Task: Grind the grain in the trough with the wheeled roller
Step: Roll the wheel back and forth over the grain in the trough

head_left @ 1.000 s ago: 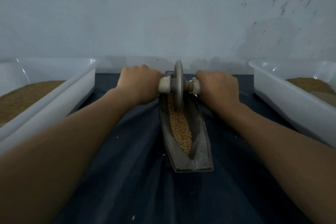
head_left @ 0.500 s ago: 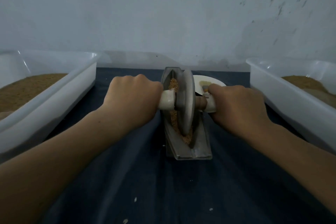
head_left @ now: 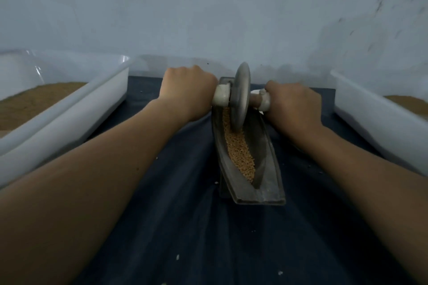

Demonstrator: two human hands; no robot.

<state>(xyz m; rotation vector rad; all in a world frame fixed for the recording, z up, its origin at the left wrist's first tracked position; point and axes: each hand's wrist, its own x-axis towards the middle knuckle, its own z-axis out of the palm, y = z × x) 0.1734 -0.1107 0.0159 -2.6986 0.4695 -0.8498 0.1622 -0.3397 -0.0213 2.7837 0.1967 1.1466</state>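
Your left hand [head_left: 187, 92] and right hand [head_left: 294, 106] each curl round a handle of the wheeled roller [head_left: 242, 97], its wheel in the grain [head_left: 240, 152] at the far end of the trough [head_left: 266, 169] (close to the wall [head_left: 208, 18]). The left tub [head_left: 92, 104] and right tub [head_left: 370, 118] flank it on the table [head_left: 185, 192], both apart from it

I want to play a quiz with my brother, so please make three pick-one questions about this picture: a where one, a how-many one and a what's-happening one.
1. Where in the trough is the wheeled roller? A far end; B near end; C lifted out.
2. How many white tubs are there? A one; B two; C four.
3. What are the hands doing? A both grip the roller's handles; B both lie flat; C both hang free.
Answers: 1 A, the wheel stands at the far end, with most grain nearer. 2 B, one on each side. 3 A, the left hand and right hand curl round the handles.
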